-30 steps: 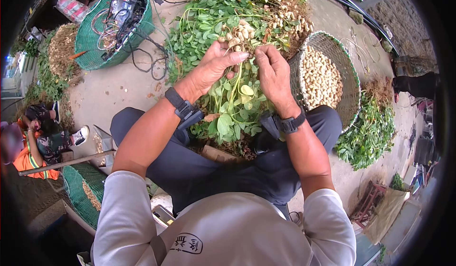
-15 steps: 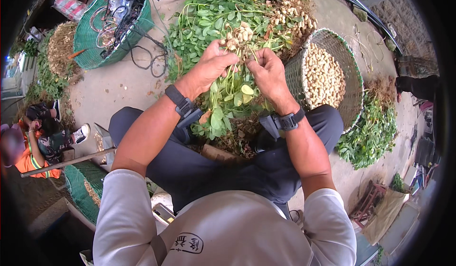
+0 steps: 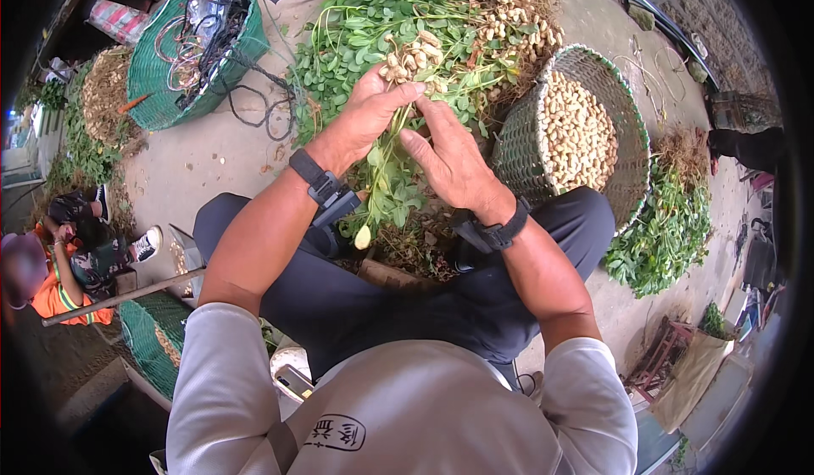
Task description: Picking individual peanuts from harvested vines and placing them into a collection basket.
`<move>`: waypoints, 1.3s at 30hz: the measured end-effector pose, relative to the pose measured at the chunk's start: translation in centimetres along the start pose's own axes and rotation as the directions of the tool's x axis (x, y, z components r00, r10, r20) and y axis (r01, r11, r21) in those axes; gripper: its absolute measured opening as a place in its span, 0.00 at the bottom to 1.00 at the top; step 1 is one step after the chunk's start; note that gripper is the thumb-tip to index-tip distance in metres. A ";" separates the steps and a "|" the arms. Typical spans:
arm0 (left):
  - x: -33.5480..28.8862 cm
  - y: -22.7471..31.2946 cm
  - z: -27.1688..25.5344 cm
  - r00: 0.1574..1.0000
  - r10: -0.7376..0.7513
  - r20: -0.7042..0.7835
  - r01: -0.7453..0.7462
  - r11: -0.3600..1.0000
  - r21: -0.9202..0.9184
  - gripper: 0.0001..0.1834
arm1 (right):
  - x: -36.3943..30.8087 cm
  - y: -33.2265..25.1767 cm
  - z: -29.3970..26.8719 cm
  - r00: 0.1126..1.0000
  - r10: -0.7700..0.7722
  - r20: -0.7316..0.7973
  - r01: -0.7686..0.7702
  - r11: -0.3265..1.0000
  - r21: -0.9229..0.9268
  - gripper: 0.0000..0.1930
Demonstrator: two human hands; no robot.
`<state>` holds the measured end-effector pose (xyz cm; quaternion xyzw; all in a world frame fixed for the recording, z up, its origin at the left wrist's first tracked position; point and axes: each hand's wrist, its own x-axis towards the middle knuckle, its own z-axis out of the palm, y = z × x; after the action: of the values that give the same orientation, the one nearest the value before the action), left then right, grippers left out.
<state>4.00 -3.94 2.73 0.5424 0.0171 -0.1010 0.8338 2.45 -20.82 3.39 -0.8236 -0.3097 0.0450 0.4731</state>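
Observation:
My left hand (image 3: 366, 117) is closed round the stems of a peanut plant (image 3: 383, 185). Its cluster of pale pods (image 3: 414, 58) sticks up beyond the thumb, while the green leaves hang down toward my lap. My right hand (image 3: 456, 160) is beside it, thumb apart and fingers stretched toward the pods. The right fingertips meet the left thumb's end; some are hidden behind the plant. Just right of that hand stands a tilted woven basket (image 3: 634, 127) holding many picked peanuts (image 3: 577, 132).
A large heap of peanut plants (image 3: 356, 47) lies ahead. More plants (image 3: 657, 238) lie right of the basket. At far left stands a green basket (image 3: 153, 106) with cables and a bottle. A person in orange (image 3: 59, 284) sits at left, near a pole (image 3: 127, 295).
My right hand has come off the stems, its fingers straightening and moving left and slightly nearer me. The plant has swung so its leaves hang further left; the left hand keeps its grip.

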 end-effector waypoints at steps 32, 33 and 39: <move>-0.3 -0.9 0.9 0.986 -0.128 -0.104 0.111 0.981 -0.161 0.13 | 0.3 0.8 1.1 0.921 0.378 -0.097 -0.316 0.868 0.384 0.06; -0.3 -0.9 0.8 0.986 -0.130 -0.104 0.112 0.981 -0.161 0.13 | 0.3 0.7 1.4 0.915 0.392 -0.092 -0.327 0.857 0.398 0.08; -0.4 -1.3 0.4 0.972 -0.212 -0.100 0.191 0.964 -0.187 0.11 | 0.5 1.0 1.5 0.805 0.561 0.193 -0.532 0.541 0.651 0.11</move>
<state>3.31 -4.73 1.75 0.4671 0.1308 -0.1513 0.8613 2.81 -19.75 1.89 -0.6478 0.0102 0.2836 0.7070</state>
